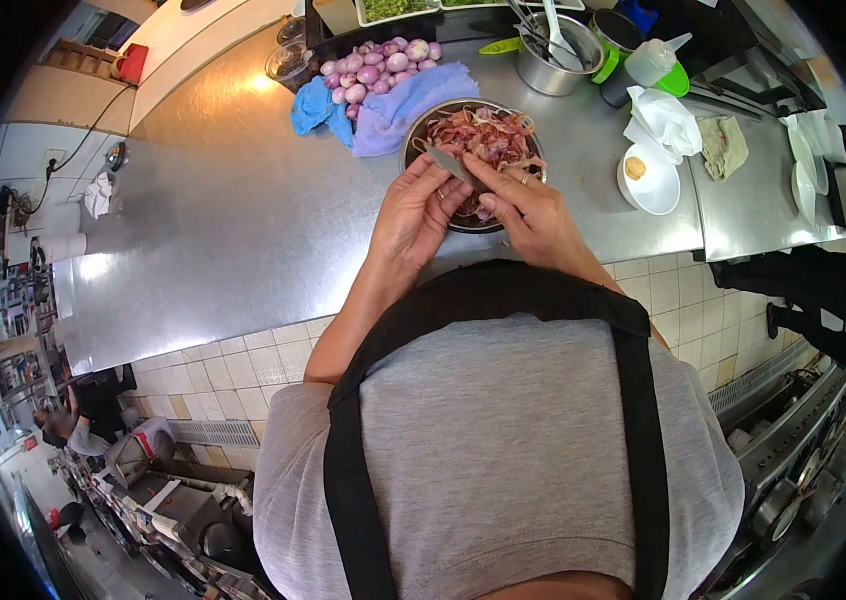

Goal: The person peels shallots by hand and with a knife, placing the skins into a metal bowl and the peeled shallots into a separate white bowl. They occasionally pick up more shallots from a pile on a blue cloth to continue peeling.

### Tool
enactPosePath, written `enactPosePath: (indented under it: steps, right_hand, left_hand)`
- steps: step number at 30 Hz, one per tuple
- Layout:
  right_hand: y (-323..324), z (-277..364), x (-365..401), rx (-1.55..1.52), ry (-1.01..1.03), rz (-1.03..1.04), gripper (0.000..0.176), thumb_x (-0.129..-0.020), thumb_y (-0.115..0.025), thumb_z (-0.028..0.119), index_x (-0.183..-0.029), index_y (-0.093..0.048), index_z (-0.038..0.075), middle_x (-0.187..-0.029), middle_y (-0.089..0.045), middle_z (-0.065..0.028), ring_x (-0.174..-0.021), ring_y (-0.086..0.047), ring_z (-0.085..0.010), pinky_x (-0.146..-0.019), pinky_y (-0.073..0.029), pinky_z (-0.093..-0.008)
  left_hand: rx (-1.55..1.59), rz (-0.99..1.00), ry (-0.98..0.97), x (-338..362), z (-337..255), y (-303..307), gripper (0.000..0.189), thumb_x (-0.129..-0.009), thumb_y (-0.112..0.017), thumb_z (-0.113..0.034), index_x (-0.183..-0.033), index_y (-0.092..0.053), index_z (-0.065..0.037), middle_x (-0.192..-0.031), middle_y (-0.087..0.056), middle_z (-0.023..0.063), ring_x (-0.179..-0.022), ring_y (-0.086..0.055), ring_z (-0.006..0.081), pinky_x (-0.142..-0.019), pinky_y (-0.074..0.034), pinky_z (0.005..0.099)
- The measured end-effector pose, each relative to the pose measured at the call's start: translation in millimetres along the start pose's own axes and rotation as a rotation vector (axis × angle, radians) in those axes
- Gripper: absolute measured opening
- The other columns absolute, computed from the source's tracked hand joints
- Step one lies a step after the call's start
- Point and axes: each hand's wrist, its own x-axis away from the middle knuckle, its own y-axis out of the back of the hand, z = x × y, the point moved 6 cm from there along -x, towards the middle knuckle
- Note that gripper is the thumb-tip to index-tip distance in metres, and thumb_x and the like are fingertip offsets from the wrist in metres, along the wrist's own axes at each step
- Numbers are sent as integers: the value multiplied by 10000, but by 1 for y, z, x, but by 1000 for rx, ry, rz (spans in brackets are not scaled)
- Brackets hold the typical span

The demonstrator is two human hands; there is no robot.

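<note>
A metal bowl (410, 150) full of reddish-brown onion or shallot skins (483, 133) stands on the steel counter. Over its near side, my right hand (535, 212) is closed around a small knife, whose grey blade (448, 163) points up and to the left. My left hand (413, 212) meets it from the left, fingers curled close to the blade; whatever they hold is hidden. Beyond the bowl, to the left, lies a heap of peeled purple shallots (368, 74). A lavender cloth (413, 108) and a blue cloth (314, 106) lie against the heap.
A steel pot (546, 76) with utensils stands at the back right. A white bowl (656, 193) with a small tan item sits nearer, beside a white plastic bag (665, 122) and a greenish cloth (722, 148). Other people (813, 290) stand right and far left.
</note>
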Motion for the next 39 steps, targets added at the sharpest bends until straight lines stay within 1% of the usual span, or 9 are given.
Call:
enactPosePath:
  steps: [3, 6, 9, 18, 21, 27, 30, 33, 39]
  right_hand:
    - [1, -9, -1, -237, -36, 5, 406, -889, -524, 111, -1292, -473, 108, -831, -580, -65, -625, -546, -138, -579, -465, -265]
    - [-5, -30, 6, -828, -445, 110, 384, -903, -517, 114, -1286, -488, 111, -779, -538, -19, -526, -438, -62, -465, -378, -206]
    - [5, -44, 2, -905, -483, -44, 375, -910, -507, 117, -1284, -490, 115, -750, -507, 4, -482, -380, -50, -417, -308, -186]
    - [1, -32, 5, -775, -488, 59, 395, -919, -492, 136, -1313, -461, 149, -764, -504, -1, -494, -393, -45, -435, -319, -173]
    - [-2, -21, 6, -678, -451, 185, 412, -907, -505, 137, -1316, -456, 149, -841, -573, -38, -582, -492, -88, -524, -409, -207]
    - [3, -9, -1, -181, -70, 21, 444, -870, -536, 113, -1306, -450, 106, -1043, -630, -89, -918, -565, -165, -821, -444, -314]
    - [4, -11, -3, -62, 72, -31, 404, -887, -525, 125, -1289, -482, 120, -931, -627, -72, -749, -564, -134, -675, -467, -270]
    - [-2, -32, 5, -627, -497, 166, 365, -903, -511, 132, -1268, -514, 142, -815, -578, -39, -561, -482, -89, -497, -403, -217]
    - [4, -51, 3, -815, -571, -11, 377, -917, -490, 128, -1294, -483, 140, -753, -516, -11, -468, -384, -57, -409, -307, -190]
  left_hand:
    - [-22, 0, 8, 0, -1, -1, 214, -886, -521, -54, -1090, -543, 8, -967, -617, 92, -854, -629, 162, -768, -548, 261]
    - [-45, 25, 12, -1, -3, -7, 230, -884, -527, -59, -1104, -540, 10, -961, -619, 101, -861, -633, 180, -767, -548, 266]
    - [-72, 61, 14, 1, -5, -11, 246, -886, -531, -71, -1118, -534, 12, -959, -620, 105, -859, -637, 196, -760, -549, 266]
    - [-98, 10, -2, -1, -4, -5, 277, -896, -531, -102, -1148, -535, 13, -1013, -615, 102, -854, -630, 164, -759, -542, 245]
    - [-138, -32, -15, 4, -7, -15, 296, -895, -536, -109, -1166, -535, 11, -1043, -610, 90, -866, -617, 135, -769, -534, 231]
    - [-246, -28, -55, 8, -11, -18, 296, -889, -536, -85, -1166, -536, 19, -1054, -610, 92, -864, -611, 126, -772, -527, 228]
    - [-254, -16, -45, 4, -9, -8, 302, -878, -535, -65, -1165, -531, 31, -1050, -610, 102, -868, -612, 140, -766, -527, 236]
    - [-237, 3, -38, 3, -7, -4, 325, -871, -523, -69, -1173, -509, 50, -1056, -602, 123, -871, -613, 166, -757, -526, 259]
    - [-157, 53, -17, 0, -8, -2, 336, -877, -503, -97, -1181, -489, 45, -1046, -604, 131, -845, -613, 185, -765, -511, 269]
